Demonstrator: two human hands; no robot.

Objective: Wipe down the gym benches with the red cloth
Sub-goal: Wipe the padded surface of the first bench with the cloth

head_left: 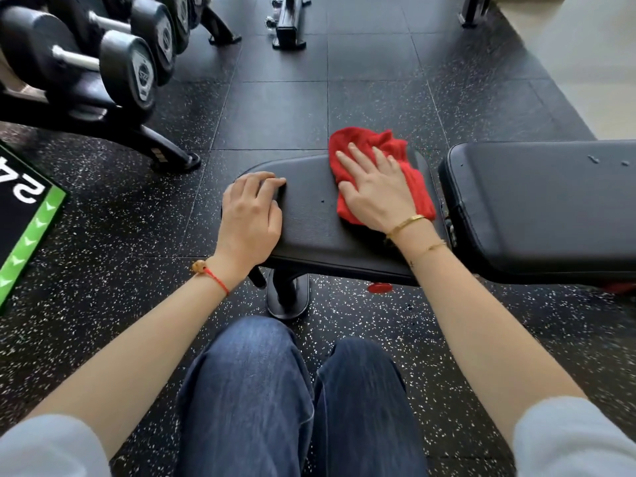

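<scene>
A black padded gym bench lies across the view in front of my knees. Its smaller seat pad (309,215) is in the middle and its longer back pad (537,208) runs off to the right. The red cloth (364,142) lies crumpled on the far right part of the seat pad. My right hand (375,191) presses flat on the cloth with straight, spread fingers. My left hand (253,215) rests on the seat pad's left end, its fingers curled over the edge.
A dumbbell rack (113,70) with several black dumbbells stands at the upper left on speckled rubber flooring. A black and green box (27,215) sits at the left edge. The bench's foot (287,297) stands just ahead of my knees. Another machine base (289,25) is far ahead.
</scene>
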